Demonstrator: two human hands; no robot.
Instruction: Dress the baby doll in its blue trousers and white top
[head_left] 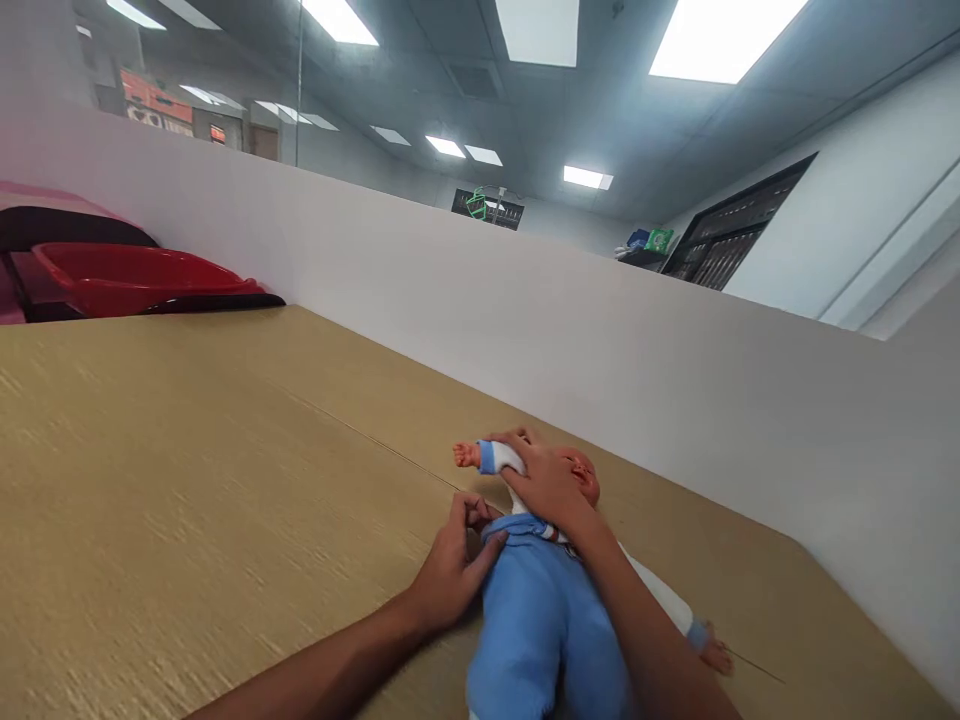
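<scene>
A baby doll (587,478) lies on its back on the wooden table, its head away from me. It wears blue trousers (529,595) and a white top with blue cuffs. My left hand (454,570) is closed at the trousers' waistband, on the doll's left-hand side in view; the thumb lies on the cloth and the fingertips are partly tucked out of sight. Across the doll's chest reaches my right hand (547,482), its fingers curled round the upper part of the doll's raised arm (491,457). The other doll arm (679,605) stretches out to the right, partly behind my forearm.
The wooden table (225,480) extends left and right of the doll. A low white wall (450,290) runs along its far edge. Beyond the left end stands a red basin (142,275) by a black chair (75,225). A dark barred window (735,225) is at the back right.
</scene>
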